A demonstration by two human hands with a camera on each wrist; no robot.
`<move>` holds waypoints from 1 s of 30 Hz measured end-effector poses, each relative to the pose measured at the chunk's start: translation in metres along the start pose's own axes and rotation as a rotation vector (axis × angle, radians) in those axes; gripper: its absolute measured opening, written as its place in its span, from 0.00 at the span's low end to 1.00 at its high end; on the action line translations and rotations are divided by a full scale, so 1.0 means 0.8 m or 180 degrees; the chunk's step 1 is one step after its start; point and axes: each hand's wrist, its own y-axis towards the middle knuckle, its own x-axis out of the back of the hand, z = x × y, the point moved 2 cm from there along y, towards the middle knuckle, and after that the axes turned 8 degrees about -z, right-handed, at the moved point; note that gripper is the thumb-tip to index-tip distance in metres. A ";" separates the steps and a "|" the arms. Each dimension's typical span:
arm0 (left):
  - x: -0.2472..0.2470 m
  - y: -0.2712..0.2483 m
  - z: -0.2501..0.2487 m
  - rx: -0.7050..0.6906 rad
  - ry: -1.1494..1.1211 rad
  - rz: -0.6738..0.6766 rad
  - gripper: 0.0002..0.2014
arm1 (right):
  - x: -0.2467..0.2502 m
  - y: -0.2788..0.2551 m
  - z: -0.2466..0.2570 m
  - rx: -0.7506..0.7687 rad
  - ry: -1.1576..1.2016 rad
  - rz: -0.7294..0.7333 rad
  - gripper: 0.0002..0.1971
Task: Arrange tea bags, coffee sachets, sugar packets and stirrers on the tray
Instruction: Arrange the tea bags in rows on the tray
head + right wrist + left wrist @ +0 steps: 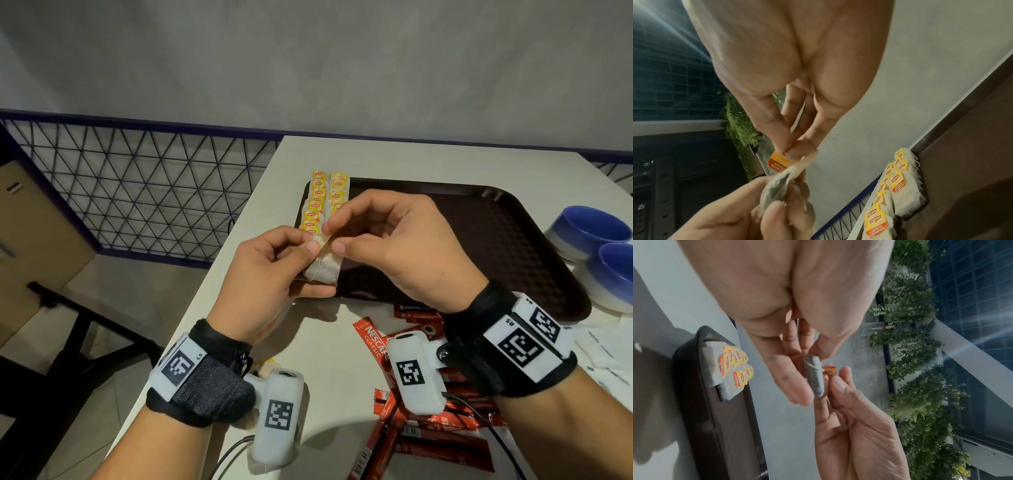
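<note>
Currently 1 tea bag (323, 265) is pinched by both the left hand (274, 274) and right hand (394, 246), its tag seemingly being straightened; placement beside the rows at the tray's (513, 246) left edge is called for next.

Prob. café/pantry: serving tray (534, 219), coffee sachets (428, 442), stacked bowls (596, 240), plant wall (916, 353).

Right hand (781, 68) pinches tea bag (777, 190) tag (780, 163); left hand (740, 216) grips the bag.

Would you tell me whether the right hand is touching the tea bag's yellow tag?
Touching: the right wrist view shows the right hand pinching the yellow tag between thumb and fingertip.
</note>
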 end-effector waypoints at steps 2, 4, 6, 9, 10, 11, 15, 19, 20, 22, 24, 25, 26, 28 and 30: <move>0.000 0.000 0.000 -0.0011 0.0033 0.0026 0.05 | 0.001 0.000 0.001 0.0036 -0.0043 -0.0066 0.07; 0.001 -0.001 -0.001 -0.0017 0.0025 0.0038 0.05 | 0.002 0.000 0.002 0.0095 -0.0103 -0.0149 0.06; 0.001 -0.001 -0.001 -0.0024 0.0018 0.0031 0.04 | 0.004 0.001 0.001 0.0067 -0.0158 -0.0181 0.07; 0.000 -0.001 -0.001 -0.0028 0.0021 0.0029 0.04 | 0.003 0.001 -0.004 -0.0126 -0.0041 -0.0142 0.07; 0.000 -0.001 0.000 -0.0030 0.0023 0.0033 0.04 | 0.002 0.001 -0.005 -0.0164 -0.0029 -0.0159 0.07; 0.000 -0.001 0.000 -0.0035 0.0029 0.0027 0.04 | 0.001 0.001 -0.005 -0.0177 -0.0061 -0.0195 0.08; 0.001 0.002 0.000 -0.0102 0.0046 -0.0055 0.04 | 0.002 0.002 -0.004 -0.0202 -0.0242 -0.0336 0.11; 0.001 0.001 0.000 -0.0083 0.0011 -0.0015 0.08 | 0.007 0.002 -0.003 -0.0264 -0.0479 -0.0358 0.09; 0.001 0.001 0.000 -0.0082 0.0031 0.0010 0.09 | 0.007 0.002 -0.003 -0.0293 -0.0526 -0.0344 0.08; 0.000 0.000 0.000 -0.0080 0.0051 0.0045 0.10 | 0.006 0.001 -0.001 -0.0272 -0.0686 -0.0305 0.07; 0.000 0.000 0.001 -0.0076 0.0078 0.0050 0.10 | 0.004 0.000 0.001 -0.0206 -0.0755 -0.0279 0.07; 0.000 0.000 0.001 -0.0073 0.0097 0.0051 0.10 | 0.003 0.000 0.001 -0.0175 -0.0728 -0.0268 0.08; 0.000 0.000 0.002 -0.0074 0.0112 0.0050 0.11 | 0.002 0.000 0.001 -0.0139 -0.0683 -0.0265 0.09; 0.001 -0.001 0.003 -0.0089 0.0137 0.0052 0.12 | 0.002 0.000 0.000 -0.0068 -0.0608 -0.0335 0.12; 0.001 0.000 0.003 -0.0097 0.0149 0.0052 0.12 | 0.004 0.001 -0.001 -0.0060 -0.0572 -0.0503 0.12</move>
